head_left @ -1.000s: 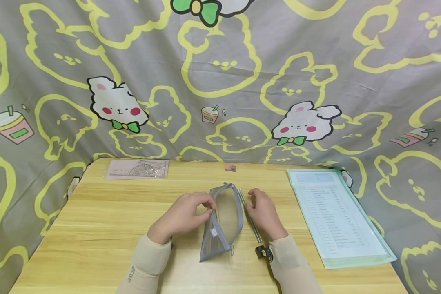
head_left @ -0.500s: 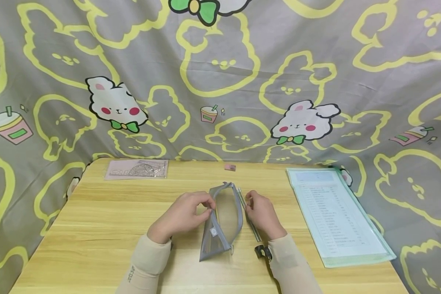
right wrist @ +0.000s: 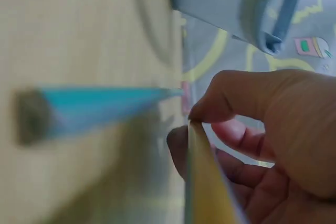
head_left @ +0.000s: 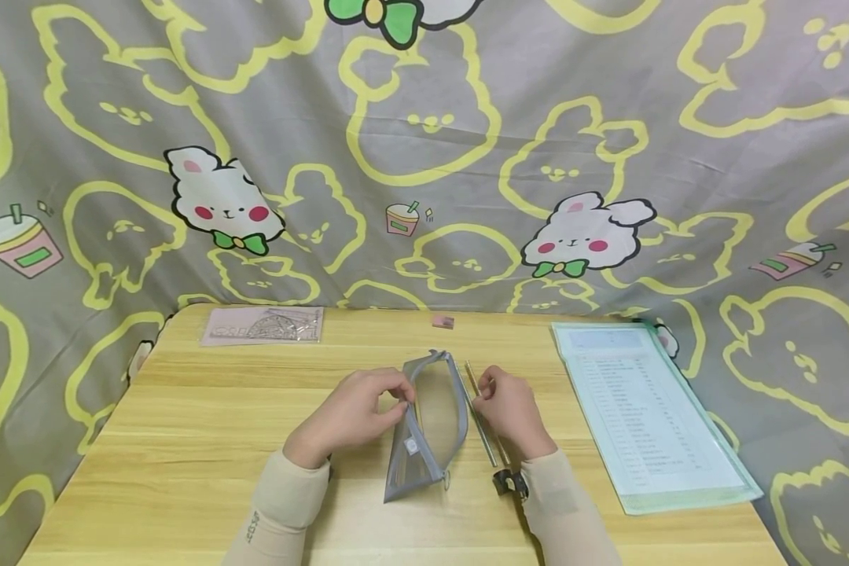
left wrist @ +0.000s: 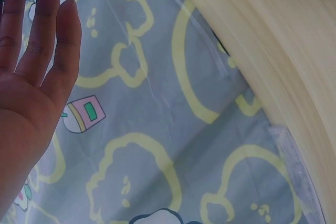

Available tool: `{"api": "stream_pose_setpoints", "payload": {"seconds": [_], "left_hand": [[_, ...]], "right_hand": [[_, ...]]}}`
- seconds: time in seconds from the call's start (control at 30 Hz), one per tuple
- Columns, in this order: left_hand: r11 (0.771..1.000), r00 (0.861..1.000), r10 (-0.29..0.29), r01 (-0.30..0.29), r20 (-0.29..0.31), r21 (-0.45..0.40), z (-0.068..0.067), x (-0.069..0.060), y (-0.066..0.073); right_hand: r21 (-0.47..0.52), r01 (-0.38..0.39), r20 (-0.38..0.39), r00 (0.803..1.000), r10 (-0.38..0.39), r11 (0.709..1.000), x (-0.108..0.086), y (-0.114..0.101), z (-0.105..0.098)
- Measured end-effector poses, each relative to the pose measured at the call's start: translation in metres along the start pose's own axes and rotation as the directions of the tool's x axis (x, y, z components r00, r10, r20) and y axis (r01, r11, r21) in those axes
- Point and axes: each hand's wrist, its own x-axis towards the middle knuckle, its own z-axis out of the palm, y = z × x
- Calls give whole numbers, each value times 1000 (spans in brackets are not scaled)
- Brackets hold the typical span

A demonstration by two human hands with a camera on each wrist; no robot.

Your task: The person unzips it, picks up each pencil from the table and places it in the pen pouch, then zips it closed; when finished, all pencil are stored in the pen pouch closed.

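Observation:
A grey mesh zip pouch (head_left: 405, 475) stands on the table with its zipped mouth spread wide. My left hand (head_left: 354, 413) pinches its left rim between thumb and fingers; in the left wrist view the fingertips are cut off at the top. A thin yellow strip shows inside the rim, too small to identify. To the right of the pouch, my right hand (head_left: 511, 409) pinches a yellowish pencil (right wrist: 207, 182) between thumb and index finger. Parallel to it, just left, a teal-blue pencil (right wrist: 100, 106) lies on the table, apart from the held one.
At the back left lies a clear packet with rulers and a protractor (head_left: 265, 326). A small pink piece (head_left: 443, 322), perhaps an eraser, sits at the back middle. A pale green document folder (head_left: 658, 417) covers the right side. Patterned cloth (head_left: 453, 196) hangs behind the table.
The two pencils, close together before, now lie apart: my right hand has drawn one slightly to the right. My left hand and the pouch have stayed put.

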Motion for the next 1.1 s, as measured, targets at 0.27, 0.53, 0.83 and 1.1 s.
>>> {"api": "stream_pose_setpoints", "payload": {"seconds": [0.27, 0.53, 0.83, 1.1], "left_hand": [[1000, 1000, -7, 7, 0, -1, 0, 0, 1], [1000, 1000, -6, 6, -4, -5, 0, -1, 0], [1000, 1000, -10, 10, 7, -5, 1, 1, 1], [1000, 1000, -10, 10, 4, 11, 3, 1, 2]], "right_hand": [[387, -64, 88, 996, 32, 920, -5, -13, -28], [572, -85, 330, 934, -134, 816, -17, -39, -37], [601, -80, 291, 948, -125, 795, -21, -57, -15], [605, -69, 189, 980, -59, 793, -24, -68, 2]]}}
